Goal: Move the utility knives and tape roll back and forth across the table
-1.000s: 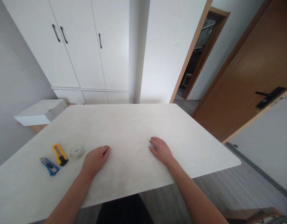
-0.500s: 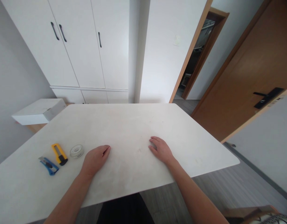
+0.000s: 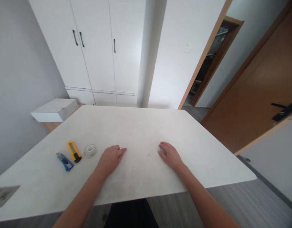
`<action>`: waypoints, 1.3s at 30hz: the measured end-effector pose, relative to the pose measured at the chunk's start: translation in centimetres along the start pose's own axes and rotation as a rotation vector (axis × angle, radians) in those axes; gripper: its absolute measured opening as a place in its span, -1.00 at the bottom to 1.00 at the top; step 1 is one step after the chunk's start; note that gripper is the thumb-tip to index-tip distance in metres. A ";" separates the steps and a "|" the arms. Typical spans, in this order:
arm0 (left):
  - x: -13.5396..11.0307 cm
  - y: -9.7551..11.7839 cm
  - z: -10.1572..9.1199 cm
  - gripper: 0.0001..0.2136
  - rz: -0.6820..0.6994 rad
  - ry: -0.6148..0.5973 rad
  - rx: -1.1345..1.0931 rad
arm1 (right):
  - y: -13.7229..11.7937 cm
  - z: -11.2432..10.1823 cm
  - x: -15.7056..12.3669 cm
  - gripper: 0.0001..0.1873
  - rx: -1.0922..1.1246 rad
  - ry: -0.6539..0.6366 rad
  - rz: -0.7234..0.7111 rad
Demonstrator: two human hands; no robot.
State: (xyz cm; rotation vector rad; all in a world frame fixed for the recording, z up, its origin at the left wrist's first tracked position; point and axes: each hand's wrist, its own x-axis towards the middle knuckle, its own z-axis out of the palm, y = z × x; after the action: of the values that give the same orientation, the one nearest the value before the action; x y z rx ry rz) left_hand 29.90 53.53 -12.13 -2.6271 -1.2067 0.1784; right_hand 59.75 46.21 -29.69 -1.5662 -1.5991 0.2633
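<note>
My left hand (image 3: 111,159) rests palm down on the white table (image 3: 136,177), with the thumb standing apart from the loosely bent fingers. It holds nothing that I can see. Nearest to it, on its left, lies a roll of clear tape (image 3: 90,150). Beyond the roll are a yellow box cutter (image 3: 74,152) and a blue box cutter (image 3: 65,161), side by side with their dark sliders showing. On the right half of the tabletop my right hand (image 3: 170,155) lies with fingers apart, touching only the surface.
A grey flat patterned piece (image 3: 4,196) lies at the table's left edge. Behind the far left corner stands a white box (image 3: 54,109). White cupboards (image 3: 100,57) line the back wall, and a brown door (image 3: 252,85) is on the right.
The view has turned left, so everything sits farther right and the grey piece shows at the left edge. My left hand's thumb and fingers have come apart. My right hand keeps its pose.
</note>
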 end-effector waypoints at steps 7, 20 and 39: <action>-0.7 0.2 1.3 -0.55 0.122 0.048 -0.131 | -8.3 0.1 6.6 -0.69 0.092 -0.087 -0.087; -1.8 0.0 2.4 -0.54 -0.017 0.059 -0.263 | -32.6 8.0 16.9 -0.28 -0.112 -0.694 -0.502; -0.6 -0.4 1.4 -0.63 0.113 0.095 -0.218 | -10.9 -3.4 10.0 -0.63 -0.370 -0.610 -0.270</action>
State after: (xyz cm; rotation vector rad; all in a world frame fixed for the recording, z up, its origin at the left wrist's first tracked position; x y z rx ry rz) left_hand 28.93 53.54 -13.39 -2.8559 -1.1026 -0.0616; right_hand 55.87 51.75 -16.10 -1.6011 -2.4240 0.3310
